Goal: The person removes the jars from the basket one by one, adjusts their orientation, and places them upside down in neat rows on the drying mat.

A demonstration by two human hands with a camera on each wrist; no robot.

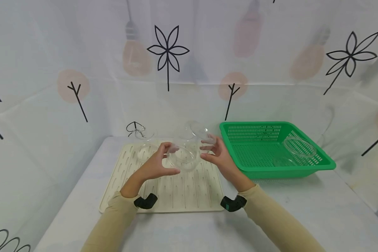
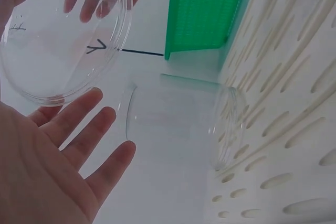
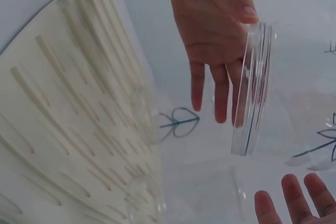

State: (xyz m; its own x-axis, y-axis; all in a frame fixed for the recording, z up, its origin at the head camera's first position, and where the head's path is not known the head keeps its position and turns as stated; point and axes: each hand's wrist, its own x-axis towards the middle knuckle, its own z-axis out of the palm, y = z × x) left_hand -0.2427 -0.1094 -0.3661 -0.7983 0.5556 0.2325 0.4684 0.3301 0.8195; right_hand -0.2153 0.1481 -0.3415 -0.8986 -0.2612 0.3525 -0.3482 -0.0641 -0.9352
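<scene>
One clear jar (image 1: 185, 155) is above the cream mat (image 1: 182, 196): left hand (image 1: 157, 163) pinching its rim (image 3: 254, 90), right hand (image 1: 219, 156) curling fingers round it.

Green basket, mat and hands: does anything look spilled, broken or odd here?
Nothing plainly stands out. The green basket and mat look undamaged, with no visible spill. The clear container is tilted, but the left hand and right hand hold it. Tiny cracks would be too small to tell.
</scene>
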